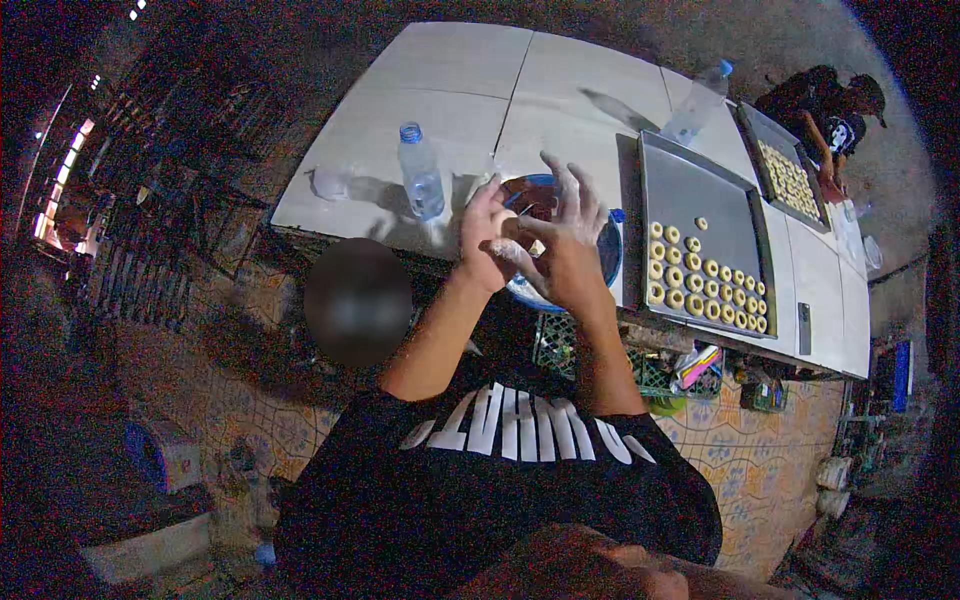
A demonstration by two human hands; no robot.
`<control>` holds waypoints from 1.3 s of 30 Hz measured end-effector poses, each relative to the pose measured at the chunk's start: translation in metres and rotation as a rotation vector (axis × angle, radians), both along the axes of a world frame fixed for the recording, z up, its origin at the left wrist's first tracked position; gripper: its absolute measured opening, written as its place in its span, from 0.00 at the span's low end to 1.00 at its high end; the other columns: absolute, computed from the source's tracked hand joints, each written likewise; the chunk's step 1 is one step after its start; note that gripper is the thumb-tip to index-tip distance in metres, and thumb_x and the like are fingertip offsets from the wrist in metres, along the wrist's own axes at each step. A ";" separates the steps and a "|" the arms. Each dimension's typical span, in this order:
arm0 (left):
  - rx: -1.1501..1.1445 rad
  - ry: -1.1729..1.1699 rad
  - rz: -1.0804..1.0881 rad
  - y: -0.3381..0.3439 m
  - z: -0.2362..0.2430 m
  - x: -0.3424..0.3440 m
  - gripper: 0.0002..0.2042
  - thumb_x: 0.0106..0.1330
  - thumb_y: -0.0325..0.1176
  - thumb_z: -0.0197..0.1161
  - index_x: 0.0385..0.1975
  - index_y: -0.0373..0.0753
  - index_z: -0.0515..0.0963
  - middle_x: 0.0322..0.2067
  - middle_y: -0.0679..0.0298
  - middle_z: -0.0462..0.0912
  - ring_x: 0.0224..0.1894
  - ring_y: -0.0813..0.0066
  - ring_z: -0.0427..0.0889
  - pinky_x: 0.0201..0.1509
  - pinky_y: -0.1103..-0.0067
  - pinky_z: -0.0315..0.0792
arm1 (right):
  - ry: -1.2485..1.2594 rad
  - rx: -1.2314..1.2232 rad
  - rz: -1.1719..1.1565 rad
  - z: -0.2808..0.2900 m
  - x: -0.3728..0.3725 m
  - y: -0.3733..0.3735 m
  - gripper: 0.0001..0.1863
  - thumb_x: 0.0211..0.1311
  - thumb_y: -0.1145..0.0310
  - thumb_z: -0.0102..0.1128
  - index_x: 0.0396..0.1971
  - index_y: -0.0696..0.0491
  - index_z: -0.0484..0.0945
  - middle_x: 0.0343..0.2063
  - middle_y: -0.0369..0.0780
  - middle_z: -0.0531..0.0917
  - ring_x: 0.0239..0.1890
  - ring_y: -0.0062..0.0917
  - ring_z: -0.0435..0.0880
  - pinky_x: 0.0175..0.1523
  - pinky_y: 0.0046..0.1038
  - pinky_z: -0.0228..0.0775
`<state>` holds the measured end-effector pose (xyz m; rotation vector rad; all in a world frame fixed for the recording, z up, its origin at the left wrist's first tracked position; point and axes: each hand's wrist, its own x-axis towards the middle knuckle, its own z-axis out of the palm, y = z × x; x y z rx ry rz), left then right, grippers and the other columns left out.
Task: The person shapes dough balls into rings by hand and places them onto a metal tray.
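My left hand (480, 240) is cupped above a blue-rimmed bowl (610, 255), its fingers curled round a small pale piece of dough (504, 222), which is partly hidden. My right hand (565, 235) is dusted with white flour, its fingers spread and raised over the bowl and its thumb reaching across to my left palm. Right of the bowl, a metal tray (708, 185) holds several rows of pale dough rings (695, 300). A clear plastic bottle (422, 180) with a blue neck stands left of my hands on the white tiled tabletop (455, 70).
Another person (820, 95) works at the table's far right beside a second tray (786, 175) of rings. A larger bottle (693, 110) stands behind the near tray, a pale lump (330, 183) lies at left, and green crates (555, 350) sit below the table.
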<state>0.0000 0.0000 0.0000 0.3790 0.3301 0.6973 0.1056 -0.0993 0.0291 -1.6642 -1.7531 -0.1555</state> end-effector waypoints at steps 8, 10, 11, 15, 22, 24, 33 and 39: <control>0.096 0.014 -0.028 0.007 -0.004 0.000 0.16 0.73 0.46 0.53 0.38 0.39 0.78 0.41 0.56 0.85 0.44 0.63 0.84 0.52 0.68 0.77 | -0.110 0.013 -0.082 0.000 -0.001 0.009 0.25 0.51 0.36 0.66 0.42 0.37 0.88 0.73 0.46 0.54 0.72 0.54 0.50 0.69 0.62 0.43; 0.065 0.087 -0.022 0.007 -0.001 0.001 0.13 0.71 0.44 0.56 0.36 0.40 0.78 0.39 0.57 0.85 0.43 0.63 0.84 0.52 0.69 0.77 | -0.080 0.029 -0.038 -0.003 0.003 0.009 0.26 0.50 0.35 0.66 0.43 0.37 0.87 0.73 0.46 0.53 0.72 0.55 0.50 0.69 0.62 0.43; 0.018 0.125 -0.037 0.006 0.002 0.001 0.12 0.71 0.43 0.57 0.35 0.40 0.78 0.38 0.57 0.84 0.43 0.64 0.84 0.52 0.69 0.77 | -0.080 0.028 -0.042 -0.003 0.004 0.008 0.26 0.50 0.35 0.66 0.43 0.37 0.87 0.73 0.46 0.53 0.72 0.55 0.50 0.69 0.62 0.43; 0.033 -0.030 -0.022 0.008 -0.013 0.006 0.13 0.72 0.42 0.57 0.35 0.37 0.76 0.35 0.58 0.83 0.41 0.65 0.83 0.50 0.70 0.78 | -0.109 0.026 -0.115 -0.001 0.001 0.006 0.26 0.51 0.35 0.65 0.39 0.41 0.87 0.73 0.48 0.53 0.71 0.55 0.51 0.70 0.59 0.43; 0.080 0.122 0.070 0.003 -0.007 0.011 0.13 0.72 0.42 0.57 0.31 0.39 0.75 0.33 0.59 0.81 0.38 0.66 0.82 0.48 0.71 0.78 | -0.066 -0.025 -0.061 -0.010 -0.002 0.002 0.27 0.51 0.35 0.65 0.41 0.42 0.86 0.72 0.48 0.55 0.72 0.54 0.50 0.70 0.58 0.43; 0.045 0.083 0.015 0.005 -0.006 0.006 0.13 0.73 0.42 0.57 0.31 0.39 0.75 0.33 0.59 0.81 0.38 0.65 0.82 0.48 0.70 0.78 | -0.055 -0.003 -0.070 -0.009 -0.001 0.000 0.27 0.51 0.35 0.66 0.41 0.42 0.86 0.72 0.48 0.56 0.72 0.54 0.50 0.70 0.58 0.43; 0.005 -0.084 0.005 -0.004 0.000 0.003 0.14 0.73 0.39 0.53 0.34 0.34 0.77 0.37 0.53 0.84 0.44 0.59 0.83 0.53 0.68 0.78 | 0.010 0.074 -0.127 -0.001 0.007 -0.014 0.23 0.53 0.48 0.71 0.45 0.45 0.84 0.68 0.47 0.61 0.68 0.53 0.56 0.68 0.56 0.47; 0.049 -0.022 0.046 -0.012 0.016 0.009 0.15 0.73 0.42 0.53 0.33 0.34 0.76 0.39 0.51 0.84 0.46 0.57 0.84 0.52 0.67 0.79 | 0.099 0.070 -0.037 -0.009 0.005 -0.018 0.21 0.53 0.50 0.72 0.44 0.43 0.84 0.67 0.48 0.63 0.66 0.52 0.58 0.67 0.56 0.50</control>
